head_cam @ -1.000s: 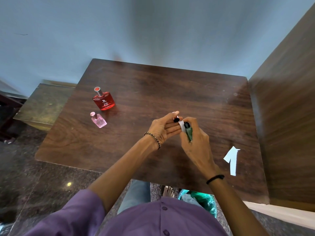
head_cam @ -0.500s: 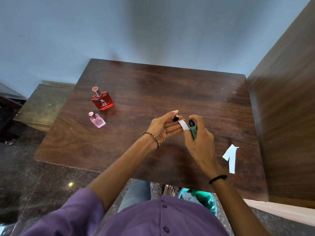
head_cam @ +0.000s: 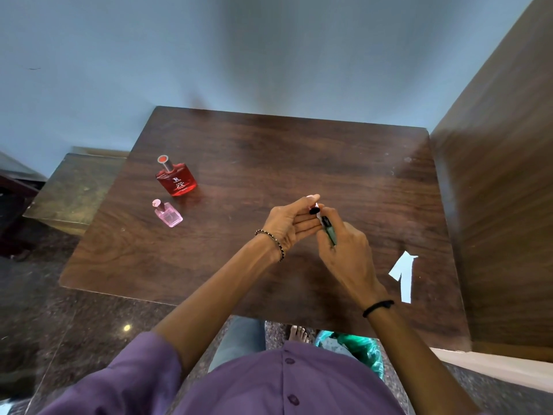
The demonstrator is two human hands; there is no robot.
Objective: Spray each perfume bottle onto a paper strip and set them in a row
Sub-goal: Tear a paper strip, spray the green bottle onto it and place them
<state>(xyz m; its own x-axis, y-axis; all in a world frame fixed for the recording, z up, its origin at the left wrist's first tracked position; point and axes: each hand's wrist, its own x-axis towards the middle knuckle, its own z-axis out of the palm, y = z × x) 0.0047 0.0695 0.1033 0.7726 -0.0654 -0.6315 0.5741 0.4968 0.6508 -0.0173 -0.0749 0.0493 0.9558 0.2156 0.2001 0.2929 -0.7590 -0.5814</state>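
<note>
Near the tabletop's (head_cam: 299,151) left edge a red bottle (head_cam: 177,178) and pink bottle (head_cam: 168,215) are stood; a half-hidden green bottle (head_cam: 329,232) is gripped by the right hand (head_cam: 348,254), a cap (head_cam: 313,210) pinched by the left hand (head_cam: 288,223).

Soft, even light, prob. from overhead; corners go dim. Table (head_cam: 299,151) has a pale sheen on its right side, shadows faint. One small glint on floor (head_cam: 89,324). Wide-angle lens bends edges; wall (head_cam: 269,49) looks smeary.
</note>
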